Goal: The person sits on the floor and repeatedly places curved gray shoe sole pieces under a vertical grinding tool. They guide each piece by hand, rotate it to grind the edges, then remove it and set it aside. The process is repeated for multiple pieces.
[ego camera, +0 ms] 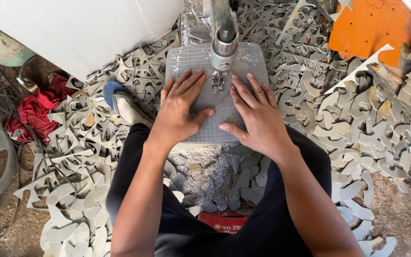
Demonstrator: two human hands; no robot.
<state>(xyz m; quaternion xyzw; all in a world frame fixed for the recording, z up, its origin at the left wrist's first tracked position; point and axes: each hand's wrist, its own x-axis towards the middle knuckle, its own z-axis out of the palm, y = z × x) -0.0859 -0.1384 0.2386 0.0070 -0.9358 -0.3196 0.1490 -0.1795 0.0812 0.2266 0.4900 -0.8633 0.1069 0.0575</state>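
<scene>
Pressing flat, fingers spread, on a grey sheet piece [213, 97] lying on the gridded saw table [253, 59]: left hand [181, 107] just left of the blade [218, 82], right hand [254, 114] just right. Clamped on nothing, palms down. Piece between both hands, equally near, long axis running away toward the saw head [223, 47]. Grey offcuts [348, 109] heaped all around.

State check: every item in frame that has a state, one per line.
left hand: flat, pressing the grey sheet piece
right hand: flat, pressing the same piece
grey sheet piece: lying on the saw table, under the blade
saw table: dusty
offcuts: heaped loose on the floor
red cloth: crumpled
</scene>
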